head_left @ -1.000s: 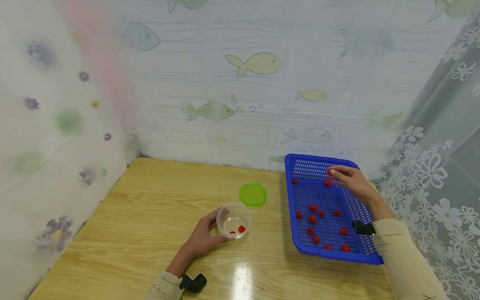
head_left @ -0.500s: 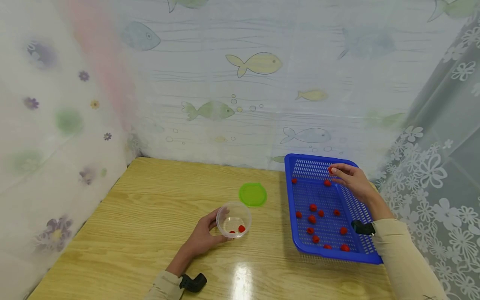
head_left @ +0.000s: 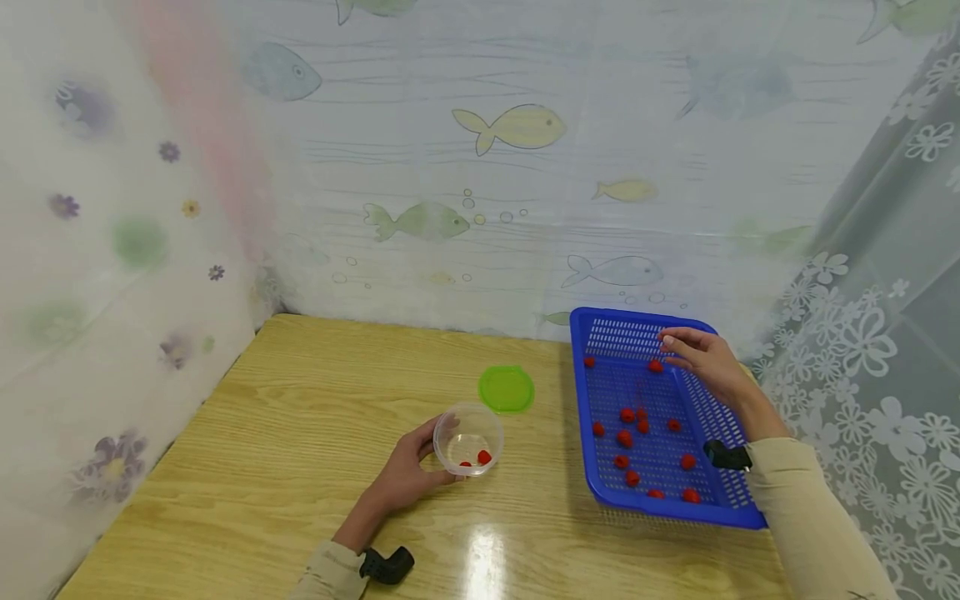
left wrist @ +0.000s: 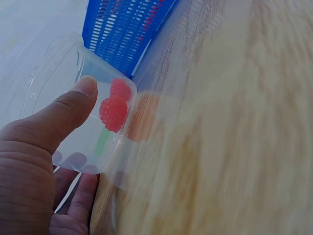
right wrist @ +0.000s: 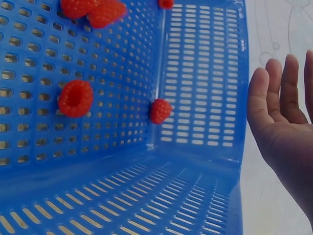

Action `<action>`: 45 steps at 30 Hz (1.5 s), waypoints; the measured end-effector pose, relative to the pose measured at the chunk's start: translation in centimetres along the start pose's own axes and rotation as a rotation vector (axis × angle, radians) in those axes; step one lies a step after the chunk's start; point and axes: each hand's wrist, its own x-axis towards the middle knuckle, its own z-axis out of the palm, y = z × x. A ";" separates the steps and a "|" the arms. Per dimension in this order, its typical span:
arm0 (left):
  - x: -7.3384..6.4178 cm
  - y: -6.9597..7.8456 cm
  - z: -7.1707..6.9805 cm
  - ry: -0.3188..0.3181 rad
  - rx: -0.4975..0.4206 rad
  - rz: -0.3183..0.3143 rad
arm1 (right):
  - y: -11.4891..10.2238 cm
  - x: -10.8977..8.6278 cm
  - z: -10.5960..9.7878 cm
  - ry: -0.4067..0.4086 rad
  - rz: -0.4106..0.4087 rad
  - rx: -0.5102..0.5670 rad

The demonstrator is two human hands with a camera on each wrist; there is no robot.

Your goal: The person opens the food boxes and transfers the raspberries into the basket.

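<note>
My left hand grips a clear round plastic tub on the wooden table, thumb on the near side and fingers behind. Two red raspberries lie at the bottom of the tub in the left wrist view. To the right stands a blue plastic basket with several raspberries scattered over its floor. My right hand is over the basket's far right side, thumb and fingertips apart with nothing between them. In the right wrist view, its fingers extend beside the basket rim.
A green lid lies flat on the table behind the tub, left of the basket. Fish-patterned sheeting hangs behind the table, and a lace-flower curtain hangs along the right side.
My right hand has let go of the raspberry it pinched, which has dropped to the basket's middle among the others, slightly blurred. The left hand and tub have stayed put.
</note>
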 end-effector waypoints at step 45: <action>0.1 0.0 0.1 -0.004 -0.009 -0.011 | -11.9 -9.5 22.0 -0.265 -0.358 -0.157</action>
